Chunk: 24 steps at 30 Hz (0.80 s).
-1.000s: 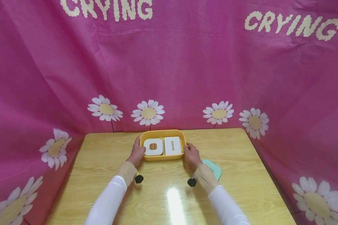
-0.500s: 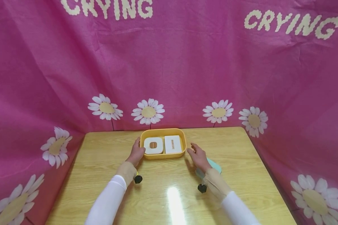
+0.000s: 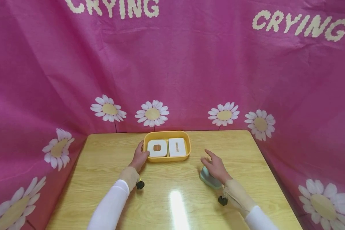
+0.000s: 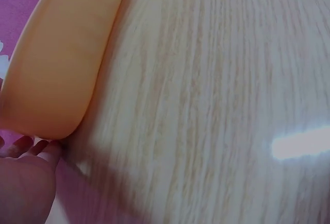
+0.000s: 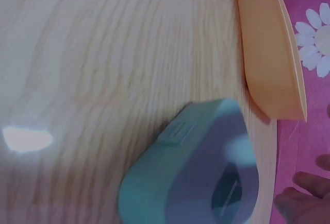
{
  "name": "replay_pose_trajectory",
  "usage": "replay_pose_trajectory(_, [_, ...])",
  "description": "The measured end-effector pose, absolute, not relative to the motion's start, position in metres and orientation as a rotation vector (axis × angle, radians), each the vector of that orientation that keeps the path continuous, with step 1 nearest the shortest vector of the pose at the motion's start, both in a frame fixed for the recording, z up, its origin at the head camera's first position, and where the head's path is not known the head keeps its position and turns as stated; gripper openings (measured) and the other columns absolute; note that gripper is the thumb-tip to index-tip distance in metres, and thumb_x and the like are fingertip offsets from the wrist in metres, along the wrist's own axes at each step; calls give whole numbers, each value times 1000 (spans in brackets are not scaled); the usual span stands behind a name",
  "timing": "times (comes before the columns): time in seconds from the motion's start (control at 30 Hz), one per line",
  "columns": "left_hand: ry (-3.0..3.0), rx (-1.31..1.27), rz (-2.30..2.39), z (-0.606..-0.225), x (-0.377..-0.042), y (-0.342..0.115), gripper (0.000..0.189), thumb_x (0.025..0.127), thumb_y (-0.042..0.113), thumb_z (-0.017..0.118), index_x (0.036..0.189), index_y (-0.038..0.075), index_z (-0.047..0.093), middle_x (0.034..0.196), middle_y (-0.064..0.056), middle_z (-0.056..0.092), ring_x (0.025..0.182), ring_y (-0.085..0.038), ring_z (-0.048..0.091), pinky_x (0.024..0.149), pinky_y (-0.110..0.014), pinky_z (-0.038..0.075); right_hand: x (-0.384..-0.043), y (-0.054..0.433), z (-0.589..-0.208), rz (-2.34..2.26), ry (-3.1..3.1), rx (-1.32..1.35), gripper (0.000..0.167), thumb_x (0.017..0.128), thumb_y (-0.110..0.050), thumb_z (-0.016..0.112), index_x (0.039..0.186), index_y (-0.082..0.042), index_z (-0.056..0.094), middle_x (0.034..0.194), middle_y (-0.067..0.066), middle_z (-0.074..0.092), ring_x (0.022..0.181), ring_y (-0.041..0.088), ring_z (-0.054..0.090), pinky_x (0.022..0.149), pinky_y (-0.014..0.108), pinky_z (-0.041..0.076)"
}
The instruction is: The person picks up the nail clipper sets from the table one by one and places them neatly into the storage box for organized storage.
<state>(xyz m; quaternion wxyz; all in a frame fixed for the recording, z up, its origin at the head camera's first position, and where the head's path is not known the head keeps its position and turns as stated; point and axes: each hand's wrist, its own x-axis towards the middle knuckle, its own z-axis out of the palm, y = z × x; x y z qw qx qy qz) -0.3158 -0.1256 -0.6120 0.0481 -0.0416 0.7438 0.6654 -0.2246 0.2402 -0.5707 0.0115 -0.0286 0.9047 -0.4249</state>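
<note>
A yellow tray [image 3: 168, 159] stands at the back of the table, its side wall close in the left wrist view. My left hand [image 3: 139, 157] grips its left end, thumb over the rim and fingers outside. Inside the tray, a white rounded-corner box [image 3: 153, 152] with a brown square mark lies on the left. A white rectangular box [image 3: 179, 147] lettered MANICURE lies beside it. To the right, my right hand [image 3: 216, 166] hovers with fingers extended over a teal box [image 3: 209, 181], partly hiding it. The teal box has a small raised tab and a dark oval mark in the right wrist view.
The wooden table [image 3: 109, 147] meets a magenta curtain [image 3: 184, 80] printed with daisies right behind the tray. Each wrist carries a small black piece; one hangs below the right wrist [image 3: 222, 200]. A bright light reflection lies on the table's front middle.
My right hand has let go of the tray's right end and moved right and toward me, over the teal box. The left hand keeps its grip on the tray, which stays in place.
</note>
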Motion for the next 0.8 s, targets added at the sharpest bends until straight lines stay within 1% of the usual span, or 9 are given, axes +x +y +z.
replay_pose_trajectory(0.1, [2237,-124,2047,-609,-316,-128,89,83,-10,50,166,2,20,168,-26,29,155,-38,29,120,-48,35,-220,246,-570,-1239,2848,-97,61,107,-31,58,155,5,43,158,30,45,145,49,43,120,62,33])
replay_pose_trajectory(0.2, [2223,-116,2049,-608,-318,-128,91,81,-12,48,166,1,20,167,-27,30,154,-39,30,120,-48,36,-215,253,-570,-1179,2866,-124,63,106,-32,60,153,7,44,155,32,46,146,51,40,119,64,32])
replay_pose_trajectory(0.37, [2209,-114,2046,-606,-318,-129,92,80,-13,47,167,2,19,167,-28,29,155,-39,29,120,-49,36,-209,264,-575,-1151,2873,-130,67,102,-27,67,154,9,42,154,34,46,145,52,41,118,64,33])
replay_pose_trajectory(0.47, [2206,-86,2061,-606,-317,-130,91,81,-12,48,166,1,20,166,-29,29,155,-41,28,120,-49,37,-206,271,-581,-1115,2860,-132,70,102,-28,67,154,10,39,156,34,44,145,52,39,118,64,33])
replay_pose_trajectory(0.53, [2216,-65,2071,-606,-316,-130,91,80,-11,48,166,0,21,165,-31,30,154,-43,30,118,-47,40,-204,275,-584,-1091,2848,-135,74,102,-31,68,154,11,38,156,35,43,146,52,38,118,64,33])
replay_pose_trajectory(0.63, [2208,-49,2085,-605,-315,-130,91,79,-10,48,165,-1,21,163,-33,31,152,-44,31,115,-46,43,-200,280,-589,-1051,2849,-167,80,98,-36,73,153,13,39,155,36,43,145,53,39,118,64,32])
replay_pose_trajectory(0.73, [2188,-71,2074,-603,-315,-130,93,77,-11,47,166,1,21,164,-31,32,152,-43,33,114,-45,43,-196,283,-593,-982,2866,-204,90,91,-41,80,152,14,41,153,37,44,144,54,40,118,65,32])
replay_pose_trajectory(0.77, [2167,-78,2074,-604,-315,-131,94,77,-12,47,166,2,20,165,-30,31,153,-42,32,115,-47,42,-195,284,-594,-953,2870,-214,94,89,-42,83,152,14,41,153,37,45,143,54,41,118,65,33])
replay_pose_trajectory(0.8, [2163,-86,2066,-604,-315,-131,94,77,-13,47,166,2,20,165,-30,31,153,-42,32,114,-47,41,-194,285,-595,-921,2873,-223,97,86,-44,85,152,13,41,152,37,45,142,54,42,117,65,34])
